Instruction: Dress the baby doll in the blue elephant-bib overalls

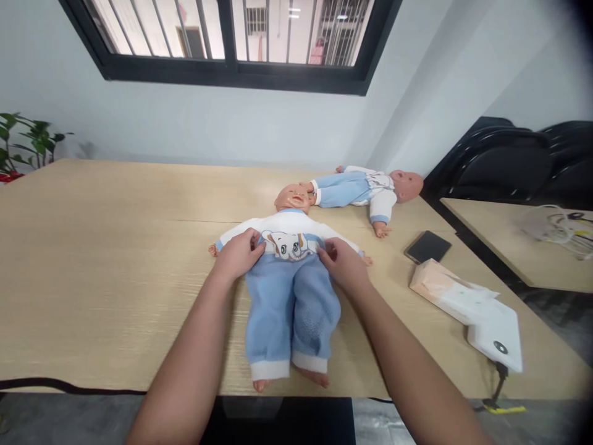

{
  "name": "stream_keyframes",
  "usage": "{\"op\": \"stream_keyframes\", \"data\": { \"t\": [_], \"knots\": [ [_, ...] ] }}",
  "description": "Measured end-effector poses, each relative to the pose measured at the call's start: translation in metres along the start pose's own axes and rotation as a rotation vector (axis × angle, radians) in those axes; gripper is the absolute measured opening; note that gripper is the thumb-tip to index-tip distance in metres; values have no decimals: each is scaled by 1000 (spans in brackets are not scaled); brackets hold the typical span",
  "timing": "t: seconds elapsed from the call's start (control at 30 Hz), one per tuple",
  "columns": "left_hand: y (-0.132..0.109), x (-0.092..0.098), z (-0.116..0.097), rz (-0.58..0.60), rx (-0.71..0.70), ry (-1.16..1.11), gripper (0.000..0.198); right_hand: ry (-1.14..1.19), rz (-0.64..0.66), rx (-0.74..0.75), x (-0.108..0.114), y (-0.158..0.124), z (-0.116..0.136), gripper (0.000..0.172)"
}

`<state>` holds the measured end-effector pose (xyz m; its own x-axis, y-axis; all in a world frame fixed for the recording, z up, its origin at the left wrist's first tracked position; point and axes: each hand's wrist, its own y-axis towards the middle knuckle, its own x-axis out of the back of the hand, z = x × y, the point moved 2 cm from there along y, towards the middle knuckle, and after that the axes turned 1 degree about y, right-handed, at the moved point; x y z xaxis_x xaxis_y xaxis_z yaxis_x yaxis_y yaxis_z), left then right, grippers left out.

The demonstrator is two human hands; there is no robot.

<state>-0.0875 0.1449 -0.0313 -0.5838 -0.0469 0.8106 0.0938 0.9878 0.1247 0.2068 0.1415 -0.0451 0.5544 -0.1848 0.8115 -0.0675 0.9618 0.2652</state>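
A baby doll [294, 199] lies on its back on the table, head toward the wall and feet near the front edge. It wears a white top with an elephant face [289, 245] on the belly and light blue trousers [271, 303] with white cuffs. My left hand [241, 252] is at the left side of the doll's waist, its thumb and fingers pinching the clothing there. On the opposite side of the waist, my right hand [343, 262] likewise pinches the cloth between thumb and fingers. The fingertips partly hide the seam between top and trousers.
Behind lies a second doll [347, 188] in matching clothes. On the right are a dark flat case [428, 246], a tissue pack [445, 290] and a white device [498, 337] with a cable. Black chairs [504, 157] stand beyond. A plant [32, 141] is at the left.
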Motion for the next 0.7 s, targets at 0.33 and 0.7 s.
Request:
{"op": "stream_keyframes", "data": {
  "t": [0.33,0.7],
  "knots": [
    [3,0,6,-57,27,-77,8,90,-353,97,-1,2,-9,14],
    [3,-6,18,107,89,55,10,-202,-96,245,-2,4,-23,40]
  ]
}}
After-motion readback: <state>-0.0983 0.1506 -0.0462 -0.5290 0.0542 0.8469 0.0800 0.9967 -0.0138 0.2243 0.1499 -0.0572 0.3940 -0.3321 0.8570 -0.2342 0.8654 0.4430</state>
